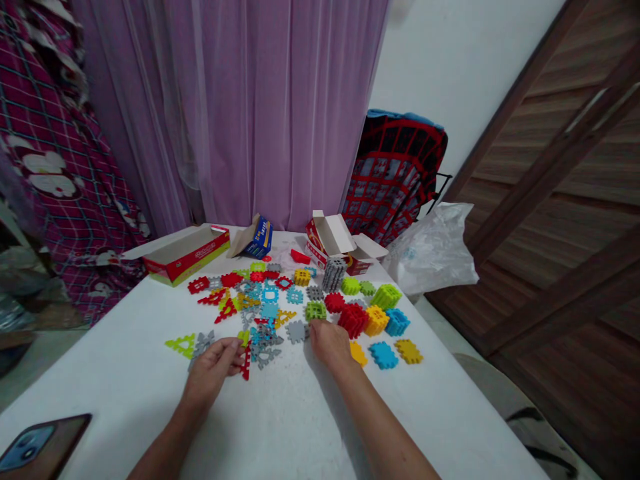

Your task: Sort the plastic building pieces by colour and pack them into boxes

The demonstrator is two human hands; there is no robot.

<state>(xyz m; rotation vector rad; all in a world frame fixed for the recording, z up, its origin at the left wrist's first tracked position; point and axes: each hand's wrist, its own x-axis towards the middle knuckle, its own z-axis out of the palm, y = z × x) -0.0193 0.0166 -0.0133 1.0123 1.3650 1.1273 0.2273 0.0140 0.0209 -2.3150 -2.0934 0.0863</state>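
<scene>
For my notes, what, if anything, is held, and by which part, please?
Left hand seems to pinch a lime piece by its edge; right hand cannot be told.

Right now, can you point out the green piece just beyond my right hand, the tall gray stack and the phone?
Green piece [315,311]: head view, middle of its visible surface.
Tall gray stack [334,276]: head view, middle of its visible side.
Phone [60,445]: head view, dark part of its back.

Looks like a room in a home: purple curtains [280,113] at twelve o'clock; cartoon-print cloth [65,193] around nine; brown wooden doors [560,217] at three; toy-like plastic pieces [353,321] on the desk [280,427].
</scene>
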